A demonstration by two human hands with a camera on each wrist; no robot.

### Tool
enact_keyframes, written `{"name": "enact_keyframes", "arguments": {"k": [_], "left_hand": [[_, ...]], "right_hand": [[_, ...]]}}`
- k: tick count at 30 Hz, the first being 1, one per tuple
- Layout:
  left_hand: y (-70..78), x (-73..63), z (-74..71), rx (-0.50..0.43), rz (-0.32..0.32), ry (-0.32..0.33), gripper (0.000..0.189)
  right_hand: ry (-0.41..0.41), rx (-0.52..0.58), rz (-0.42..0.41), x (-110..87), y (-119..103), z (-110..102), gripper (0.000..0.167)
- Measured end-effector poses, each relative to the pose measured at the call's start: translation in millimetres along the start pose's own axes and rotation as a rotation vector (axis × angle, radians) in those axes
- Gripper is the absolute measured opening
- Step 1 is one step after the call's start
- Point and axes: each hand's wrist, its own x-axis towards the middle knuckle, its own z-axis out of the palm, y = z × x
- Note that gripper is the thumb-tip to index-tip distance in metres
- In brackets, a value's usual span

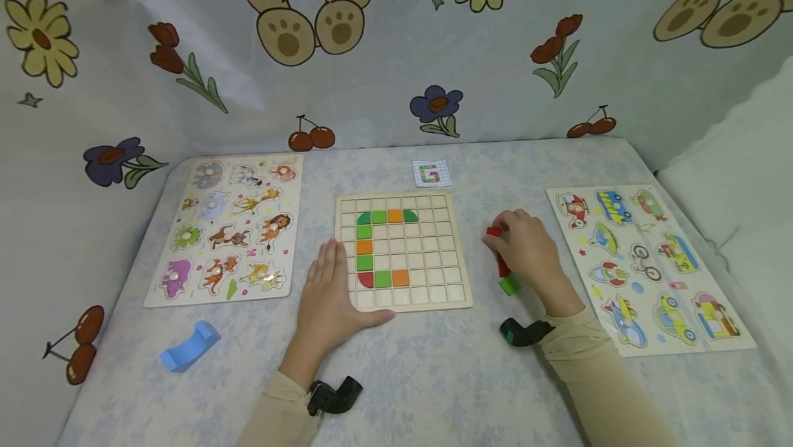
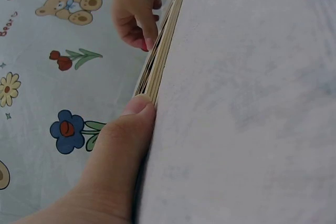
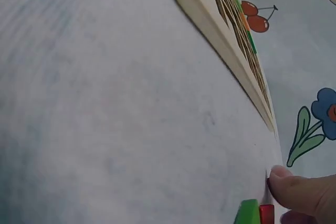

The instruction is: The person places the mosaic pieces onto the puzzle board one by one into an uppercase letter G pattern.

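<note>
A wooden grid board (image 1: pixel 434 292) lies mid-table, with green, orange and red blocks set in a C-like outline. Along its left and lower edges rests my left hand (image 1: pixel 325 295), fingers straight and thumb spread; the left wrist view shows the thumb (image 2: pixel 123 135) against the board's edge. To the right of the board, my right hand (image 1: pixel 526 251) pinches a red block (image 1: pixel 493 231) between thumb and fingers. Below that hand lie another red block (image 1: pixel 503 266) and a green block (image 1: pixel 509 286). In the right wrist view the thumb (image 3: pixel 299 190) partly hides the pinched block.
A small pattern card (image 1: pixel 431 173) lies behind the board. An animal puzzle (image 1: pixel 226 233) is at left, a vehicle puzzle (image 1: pixel 650 268) at right. A blue curved block (image 1: pixel 190 347) sits front left. A printed cloth (image 1: pixel 372 89) hangs behind.
</note>
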Motion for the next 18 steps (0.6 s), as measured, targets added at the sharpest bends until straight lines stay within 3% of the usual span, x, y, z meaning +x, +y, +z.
{"name": "enact_keyframes", "arguments": {"k": [8, 15, 18], "left_hand": [[0.3, 0.2, 0.8, 0.002, 0.005, -0.001, 0.149], [-0.9, 0.2, 1.9, 0.01, 0.008, 0.002, 0.149], [-1.3, 0.5, 1.9, 0.018, 0.009, 0.002, 0.149]], "right_hand": [[0.036, 0.179, -0.084, -3.2, -11, 8, 0.016], [-0.195, 0.355, -0.196, -15.3, -50, 17, 0.013], [-0.267, 0.378, -0.249, -20.1, -64, 22, 0.014]]}}
